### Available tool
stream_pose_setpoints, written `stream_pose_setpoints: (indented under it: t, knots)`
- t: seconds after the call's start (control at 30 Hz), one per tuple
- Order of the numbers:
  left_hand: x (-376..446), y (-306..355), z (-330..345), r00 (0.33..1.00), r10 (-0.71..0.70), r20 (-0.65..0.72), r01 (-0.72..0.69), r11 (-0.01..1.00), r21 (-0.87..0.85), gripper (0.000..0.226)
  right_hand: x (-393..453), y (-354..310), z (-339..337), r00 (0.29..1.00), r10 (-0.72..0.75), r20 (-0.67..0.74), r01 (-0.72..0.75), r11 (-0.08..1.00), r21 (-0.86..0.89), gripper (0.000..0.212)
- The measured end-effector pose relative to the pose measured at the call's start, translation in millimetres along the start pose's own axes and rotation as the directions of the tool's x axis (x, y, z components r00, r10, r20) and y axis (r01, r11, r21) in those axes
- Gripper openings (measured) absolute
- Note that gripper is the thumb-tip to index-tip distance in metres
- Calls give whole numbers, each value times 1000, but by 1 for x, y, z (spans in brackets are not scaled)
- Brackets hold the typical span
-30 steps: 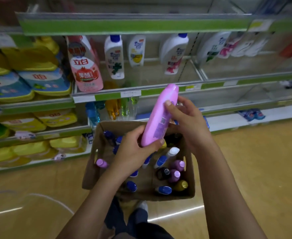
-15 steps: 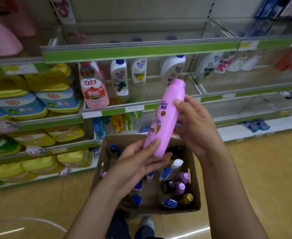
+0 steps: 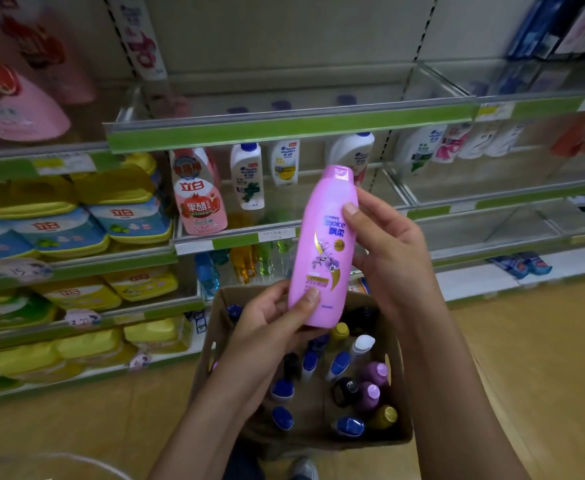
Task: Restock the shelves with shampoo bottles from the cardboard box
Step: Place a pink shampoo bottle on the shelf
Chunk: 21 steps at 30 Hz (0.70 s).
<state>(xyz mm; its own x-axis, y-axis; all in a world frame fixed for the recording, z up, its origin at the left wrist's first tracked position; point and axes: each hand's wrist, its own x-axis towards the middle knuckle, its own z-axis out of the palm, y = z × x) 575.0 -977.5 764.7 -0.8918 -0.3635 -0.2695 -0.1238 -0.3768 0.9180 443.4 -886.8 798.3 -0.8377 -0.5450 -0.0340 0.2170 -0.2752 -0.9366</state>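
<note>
Item: cardboard box, on floor, nearest; upright capped bottles inside.
Above it: pink shampoo bottle, long axis near vertical, cap up, label toward camera.
Left hand pinched base, thumb on front; right hand curled round upper body.
Beyond: green-edged shelf, up and ahead of both hands.

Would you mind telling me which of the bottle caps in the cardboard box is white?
The white cap stands toward the far right of the cardboard box, just below the held pink bottle. The caps around it are blue, purple, gold or black.
</note>
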Motion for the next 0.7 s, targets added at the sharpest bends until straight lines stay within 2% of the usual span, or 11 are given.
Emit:
stream_pose_setpoints:
  t: [0.2,0.57,0.7]
  knots:
    - [4,2,-5,1000,13,6,-13,999,41,38,1,0,5,1000,-7,-5,7,1000,6,44]
    - [12,12,-6,999,41,6,-41,999,34,38,15,-8,11,998,22,52,-25,998,62,41]
    - [22,29,-3,997,82,-5,-82,996,27,35,31,-23,23,996,-14,94,8,998,60,43]
